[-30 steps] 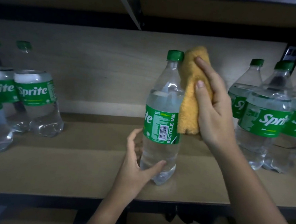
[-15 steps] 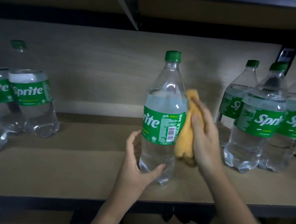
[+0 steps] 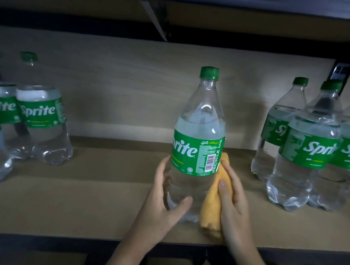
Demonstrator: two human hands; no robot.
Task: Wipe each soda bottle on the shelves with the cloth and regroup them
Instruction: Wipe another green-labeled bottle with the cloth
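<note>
Stood upright mid-shelf on the brown wooden shelf (image 3: 99,199), a clear plastic Sprite bottle with green cap and label (image 3: 198,151), apart from both bottle groups. Gripped low by the left hand (image 3: 163,203); pressed at its right side with a folded yellow cloth (image 3: 213,202) under the right hand (image 3: 232,204), fingers curled over it. Risked, seemingly: tipping off the near edge under a hard sideways wipe.

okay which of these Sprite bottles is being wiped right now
The lone middle bottle: left hand grips it, right hand presses the yellow cloth against it.
</note>
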